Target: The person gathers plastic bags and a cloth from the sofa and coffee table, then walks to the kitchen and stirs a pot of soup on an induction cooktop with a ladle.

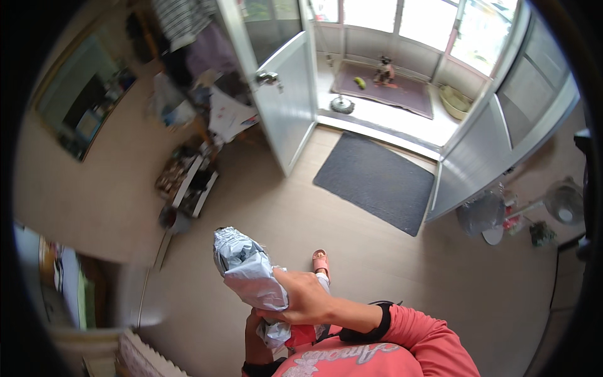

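A bundle wrapped in crumpled silver-grey plastic (254, 278) is held out in front of my body. Around its near side my right hand (304, 294) is closed, the thumb lying along the wrapping. Lower down, my left hand (254, 320) is mostly hidden behind the bundle and appears to support it from below; its grip cannot be seen. Some loose crumpled wrapping (275, 333) and a red piece (301, 334) hang under the right hand, close to my shirt. What is inside the bundle cannot be seen.
A dark grey doormat (377, 181) lies before an open double door, its left leaf (287, 94) swung inward. Beyond the sill are a mop (342, 104), a purple mat (405, 94) and a small animal (384, 70). A low shoe rack (193, 188) stands left; a fan (563, 202) stands right.
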`<state>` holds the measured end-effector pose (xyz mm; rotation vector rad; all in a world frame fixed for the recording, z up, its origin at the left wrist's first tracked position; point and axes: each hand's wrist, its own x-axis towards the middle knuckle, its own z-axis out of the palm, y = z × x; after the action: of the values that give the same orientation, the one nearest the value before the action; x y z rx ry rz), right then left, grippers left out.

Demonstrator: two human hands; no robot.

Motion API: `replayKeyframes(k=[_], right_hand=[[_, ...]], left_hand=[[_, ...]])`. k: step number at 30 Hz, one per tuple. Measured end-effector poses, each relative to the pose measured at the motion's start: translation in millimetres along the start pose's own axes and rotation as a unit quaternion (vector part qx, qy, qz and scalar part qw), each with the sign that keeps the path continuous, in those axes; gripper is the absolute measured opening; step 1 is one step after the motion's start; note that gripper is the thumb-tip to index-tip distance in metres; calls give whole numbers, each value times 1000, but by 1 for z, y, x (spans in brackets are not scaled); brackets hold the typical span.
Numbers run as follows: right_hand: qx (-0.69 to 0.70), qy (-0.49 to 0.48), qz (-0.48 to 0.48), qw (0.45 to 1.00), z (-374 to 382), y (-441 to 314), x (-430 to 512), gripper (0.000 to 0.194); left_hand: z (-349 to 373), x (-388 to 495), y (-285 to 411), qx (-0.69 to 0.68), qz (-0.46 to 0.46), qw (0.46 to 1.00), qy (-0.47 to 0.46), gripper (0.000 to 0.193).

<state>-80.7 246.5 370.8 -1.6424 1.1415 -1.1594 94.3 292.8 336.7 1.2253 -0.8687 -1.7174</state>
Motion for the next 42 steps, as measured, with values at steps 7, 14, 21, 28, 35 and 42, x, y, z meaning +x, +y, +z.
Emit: replayKeyframes(k=[7,14,21,28,35,42], right_hand=[[-94,87,23,991,-121,50,95,47],[-34,221,38,974,-235,118,162,49],[18,144,23,989,-360,194,241,48],[55,93,42,993,-512,234,326,49],[25,99,17,995,-617,238,385,46],[-8,141,3,990,-682,275,438,45]], left_hand=[[92,176,41,-131,-136,965,-184,32],[195,300,71,-1,-171,971,-168,34],[331,408,72,20,-105,987,-123,39],[464,504,95,-5,-91,994,-60,38],[536,559,125,-16,-68,997,-42,38],[598,662,127,-12,-74,992,-106,38]])
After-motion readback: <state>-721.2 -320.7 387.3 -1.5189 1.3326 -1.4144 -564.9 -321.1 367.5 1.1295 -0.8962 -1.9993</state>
